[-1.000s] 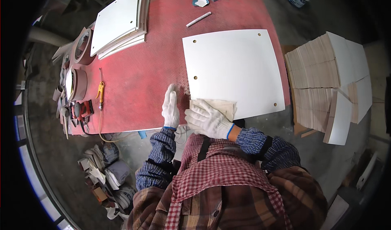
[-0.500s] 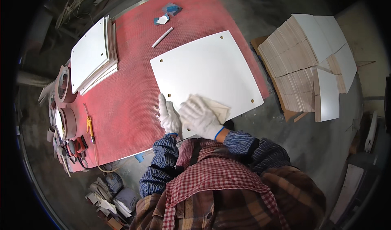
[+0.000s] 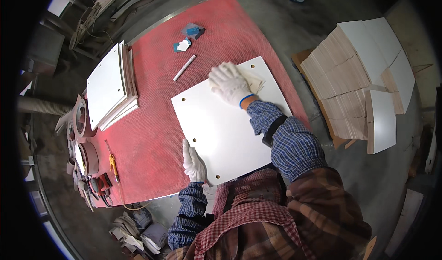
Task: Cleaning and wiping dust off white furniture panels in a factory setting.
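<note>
A white panel (image 3: pixel 230 126) with several small drilled holes lies flat on the red textured mat of the table. Gloved in white, my right hand (image 3: pixel 229 82) presses a cream cloth (image 3: pixel 252 80) down near the panel's far edge. The cloth partly sticks out to the right from under the palm, and its remainder is hidden. My left hand (image 3: pixel 193 161), also gloved, rests along the panel's left edge near the front corner, its fingers stretched out.
A stack of white panels (image 3: pixel 107 87) stands at the table's left. Sanding belt rolls (image 3: pixel 87 156), a yellow air gun (image 3: pixel 113 164) and a red sander (image 3: pixel 99 184) sit near the left edge. A white stick (image 3: pixel 184 67) lies beyond the panel. Stacked boards (image 3: pixel 338 76) stand right on the floor.
My right hand has swept the cloth away from me, from the near edge to the far part of the panel. My left hand stays by the left edge. The view has shifted slightly.
</note>
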The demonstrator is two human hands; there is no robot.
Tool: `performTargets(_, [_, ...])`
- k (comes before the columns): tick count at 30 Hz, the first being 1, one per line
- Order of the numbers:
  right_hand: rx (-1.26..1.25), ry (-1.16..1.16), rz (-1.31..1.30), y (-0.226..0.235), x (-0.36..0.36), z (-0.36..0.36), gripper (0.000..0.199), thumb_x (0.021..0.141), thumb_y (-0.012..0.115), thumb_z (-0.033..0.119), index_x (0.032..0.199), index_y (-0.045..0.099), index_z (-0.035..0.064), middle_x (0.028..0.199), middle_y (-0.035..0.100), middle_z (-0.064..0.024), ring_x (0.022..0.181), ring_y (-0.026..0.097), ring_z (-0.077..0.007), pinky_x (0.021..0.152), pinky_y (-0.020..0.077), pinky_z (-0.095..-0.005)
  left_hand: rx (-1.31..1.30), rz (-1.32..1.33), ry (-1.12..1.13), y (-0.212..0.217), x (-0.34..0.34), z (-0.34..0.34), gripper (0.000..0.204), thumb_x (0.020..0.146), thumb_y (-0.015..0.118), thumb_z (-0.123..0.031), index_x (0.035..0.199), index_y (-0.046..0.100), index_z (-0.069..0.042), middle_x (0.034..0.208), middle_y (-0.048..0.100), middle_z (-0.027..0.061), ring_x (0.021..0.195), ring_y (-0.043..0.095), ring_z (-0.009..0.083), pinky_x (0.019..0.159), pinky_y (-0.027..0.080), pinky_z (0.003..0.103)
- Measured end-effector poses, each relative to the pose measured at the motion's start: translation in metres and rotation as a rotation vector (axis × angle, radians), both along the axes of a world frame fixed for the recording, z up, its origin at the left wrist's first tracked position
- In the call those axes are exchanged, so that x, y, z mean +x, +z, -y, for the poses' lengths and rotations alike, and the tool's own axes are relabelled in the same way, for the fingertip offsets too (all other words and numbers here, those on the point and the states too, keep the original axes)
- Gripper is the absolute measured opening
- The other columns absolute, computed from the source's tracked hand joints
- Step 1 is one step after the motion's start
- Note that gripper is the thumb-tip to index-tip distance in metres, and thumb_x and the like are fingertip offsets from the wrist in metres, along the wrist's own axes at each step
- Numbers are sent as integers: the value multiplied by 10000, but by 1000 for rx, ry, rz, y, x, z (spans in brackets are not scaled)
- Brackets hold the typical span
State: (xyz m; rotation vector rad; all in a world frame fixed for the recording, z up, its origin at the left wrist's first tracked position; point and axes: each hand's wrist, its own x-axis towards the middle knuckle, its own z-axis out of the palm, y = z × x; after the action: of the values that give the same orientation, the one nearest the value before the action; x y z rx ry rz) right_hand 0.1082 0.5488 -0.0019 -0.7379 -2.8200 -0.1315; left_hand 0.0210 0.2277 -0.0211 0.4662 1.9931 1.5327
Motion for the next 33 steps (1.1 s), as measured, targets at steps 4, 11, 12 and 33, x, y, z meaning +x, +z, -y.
performTargets(4, [58,-239,-132,10,52,-35,499,1027,431,399,1444,524,141,1540,453,-63,1450,333,-308,1225,159,-518,21,-115,60,-18,-14,21,540,1090,447,-135,1602,286,-71,1370,580,74,1034,615,105,920,504,226])
performTargets(11, [-84,-273,-153,23,144,103,526,955,559,387,1375,545,69,1464,485,-123,1429,346,-319,1213,176,-536,118,80,44,-20,-15,10,486,1095,426,-138,1575,365,-85,1362,587,77,1011,619,99,872,507,216])
performTargets(12, [-113,-245,-142,27,143,134,543,942,577,390,1373,543,61,1464,480,-128,1431,344,-316,1215,176,-540,166,140,42,-26,-17,15,476,1096,421,-140,1569,385,-95,1341,603,76,990,622,96,851,509,214])
performTargets(33, [-385,-696,-186,2,265,195,656,1036,490,393,1590,309,92,1633,337,-133,1478,349,-333,1217,278,-402,-488,-474,-129,23,-5,32,468,1080,449,-340,1472,515,-93,1239,621,209,1109,635,351,948,510,431])
